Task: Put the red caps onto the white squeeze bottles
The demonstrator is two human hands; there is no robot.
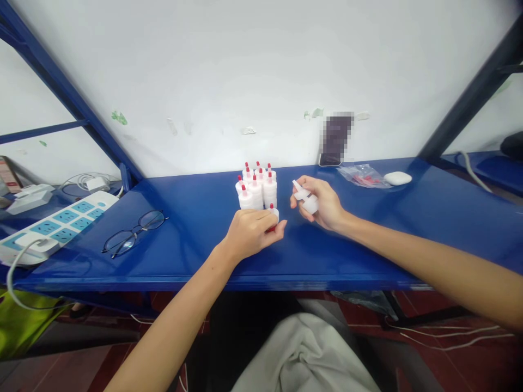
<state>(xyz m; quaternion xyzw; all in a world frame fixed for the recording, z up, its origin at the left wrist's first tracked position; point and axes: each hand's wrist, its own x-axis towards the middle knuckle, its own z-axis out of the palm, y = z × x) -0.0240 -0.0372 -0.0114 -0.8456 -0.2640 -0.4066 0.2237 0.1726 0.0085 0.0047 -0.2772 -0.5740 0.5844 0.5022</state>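
Observation:
Near the front of the bottle group, my left hand (250,231) is closed around a small white squeeze bottle with a red tip (275,213). Its body is mostly hidden behind my fingers, and a bit of red shows between thumb and fingers. To the right, my right hand (322,201) is closed on a small white bottle (310,204) and a white pointed nozzle cap (301,191); I cannot tell whether these two are joined. Several white squeeze bottles with red tips (256,195) stand upright in a tight cluster just behind my left hand.
On the blue table (196,239) lie glasses (136,234) and a power strip (61,220) at left. A phone (335,140) leans on the wall. A clear bag with red tips (365,177) and a white rounded case (397,178) lie at back right.

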